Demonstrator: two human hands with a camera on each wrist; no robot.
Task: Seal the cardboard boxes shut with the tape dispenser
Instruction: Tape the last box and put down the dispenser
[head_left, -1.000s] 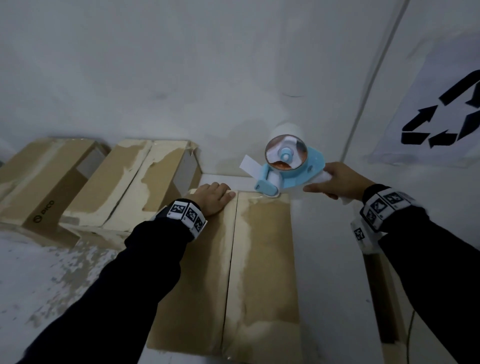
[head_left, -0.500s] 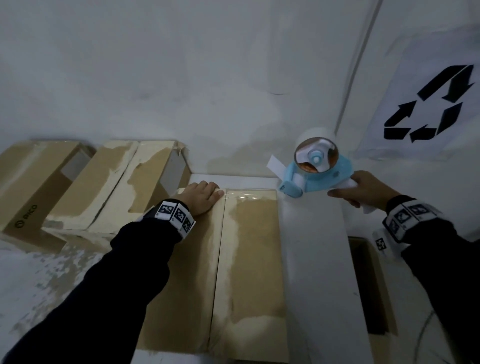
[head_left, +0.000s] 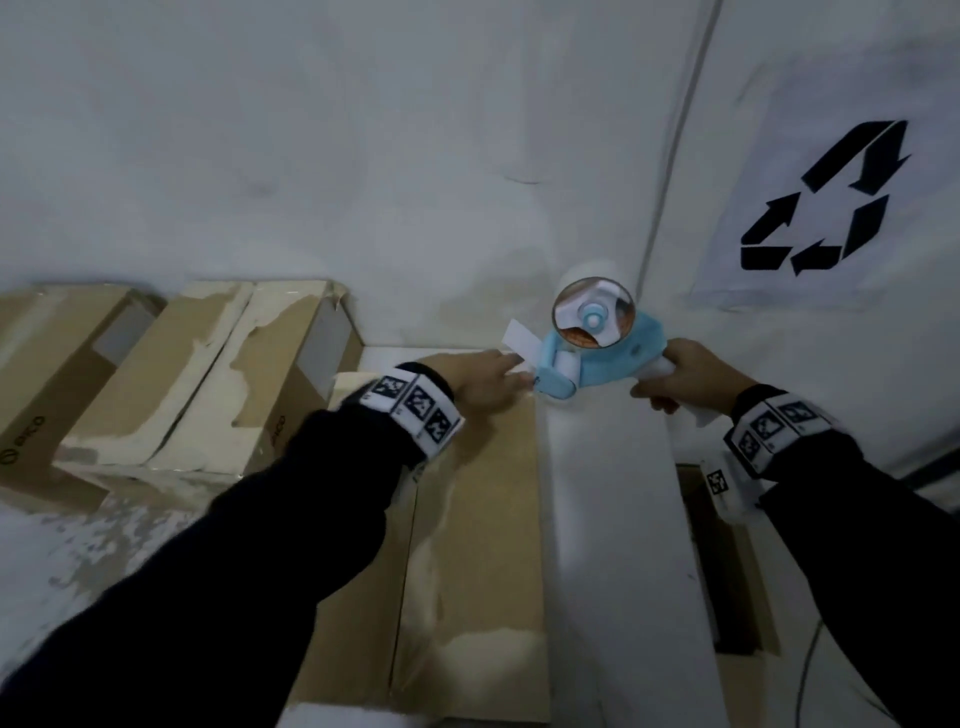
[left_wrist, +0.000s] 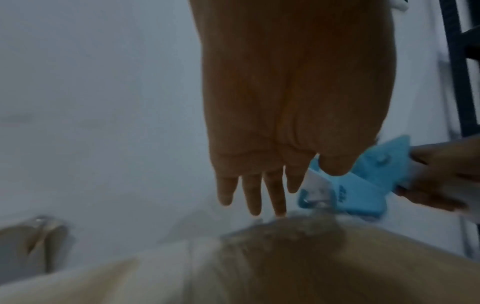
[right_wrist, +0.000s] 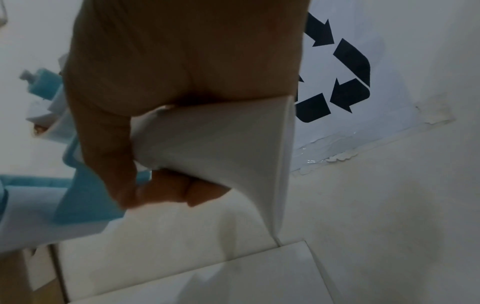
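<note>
1. The right hand (head_left: 680, 376) wraps its fingers round the white handle of a light-blue plastic tape dispenser (head_left: 597, 353) carrying a roll of tape, held past the far right corner of a brown cardboard box (head_left: 467, 519) with closed top flaps.
2. The left hand (head_left: 480, 382) reaches with straight, loose fingers holding nothing, fingertips just beside the dispenser's front roller and a white tab of tape (head_left: 522, 340) jutting toward it.
3. Only the left wrist view shows the spread fingers (left_wrist: 253, 197) hovering over the box's far edge; it is blurred.
4. Only the right wrist view shows the thumb and fingers closed under the handle (right_wrist: 207, 139).
5. Left of the left hand, two more brown cardboard boxes (head_left: 197, 374) lean together; dark print on them is too small to read.
6. Beyond the right hand, a white sheet with a black recycling symbol (head_left: 831, 202) is stuck to the wall.
</note>
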